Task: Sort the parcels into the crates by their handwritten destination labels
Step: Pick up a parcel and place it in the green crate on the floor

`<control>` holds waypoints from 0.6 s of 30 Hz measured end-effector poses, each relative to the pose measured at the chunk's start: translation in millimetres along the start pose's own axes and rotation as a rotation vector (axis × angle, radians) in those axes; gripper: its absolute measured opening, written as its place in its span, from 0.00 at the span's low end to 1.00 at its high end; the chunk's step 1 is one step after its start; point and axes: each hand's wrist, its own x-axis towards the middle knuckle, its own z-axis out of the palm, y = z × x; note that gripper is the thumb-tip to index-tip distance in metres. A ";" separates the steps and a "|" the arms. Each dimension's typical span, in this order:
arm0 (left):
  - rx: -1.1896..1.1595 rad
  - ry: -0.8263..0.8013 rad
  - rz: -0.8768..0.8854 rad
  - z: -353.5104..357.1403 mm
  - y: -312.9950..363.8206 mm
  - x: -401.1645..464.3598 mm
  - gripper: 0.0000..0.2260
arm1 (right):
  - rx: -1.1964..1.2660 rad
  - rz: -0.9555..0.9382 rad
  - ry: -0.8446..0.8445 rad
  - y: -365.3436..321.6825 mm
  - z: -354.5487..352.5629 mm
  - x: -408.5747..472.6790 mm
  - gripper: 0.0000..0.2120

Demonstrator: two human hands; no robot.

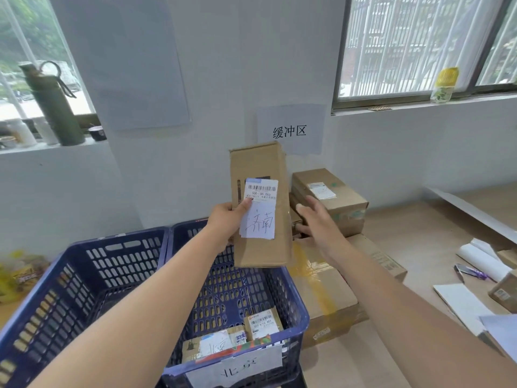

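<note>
- Head view: my left hand (226, 219) grips a tall, narrow brown cardboard parcel (260, 204) upright above the crates, thumb pressed on its label.
- Its white barcode sticker (261, 189) reads "530 05 063"; the white slip (258, 224) below is handwritten "济南".
- My right hand (319, 224) hangs open, fingers spread, just beside the parcel, holding nothing.
- Below sits a dark blue slotted plastic crate (288, 303) tagged "北京" on a white paper tag (237, 369), with two small labelled boxes (232, 338) inside.
- Beside it is a second dark blue slotted crate (70, 278).
- On the wall, a white paper sign (291, 130) reads "缓冲区", above stacked brown cartons (333, 203).
</note>
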 end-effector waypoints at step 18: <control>-0.034 0.150 0.074 -48.8 -12.3 -62.3 0.29 | -0.072 -0.139 -0.095 -10.3 63.1 -33.4 0.20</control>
